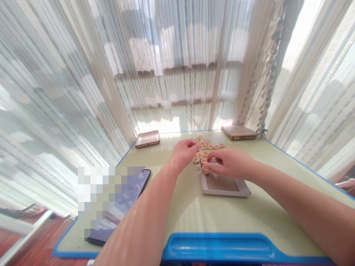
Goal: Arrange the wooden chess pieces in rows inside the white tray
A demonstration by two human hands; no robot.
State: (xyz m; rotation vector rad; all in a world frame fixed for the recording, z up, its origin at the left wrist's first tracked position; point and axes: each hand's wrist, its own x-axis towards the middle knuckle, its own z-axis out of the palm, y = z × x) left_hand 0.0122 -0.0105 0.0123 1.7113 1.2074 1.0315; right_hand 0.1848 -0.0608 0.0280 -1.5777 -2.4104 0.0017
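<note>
Round wooden Chinese chess pieces (210,147) with red and dark characters lie in a loose group at the middle of the table. My left hand (183,154) is at the group's left side, its fingers pinched at a pale piece (199,146) by the fingertips. My right hand (231,162) is over the far part of a shallow white tray (220,193). Its thumb and fingers close around a Chinese chess piece (204,161) with a red character. Another red-marked piece (205,170) sits just below it at the tray's left edge. Fingers partly hide both grips.
On the pale green table (183,218) with blue edging, a phone (122,210) lies at the left, partly pixelated. An open box lid (148,139) is at the far left and a flat box (239,133) at the far right. Curtains (177,88) hang behind.
</note>
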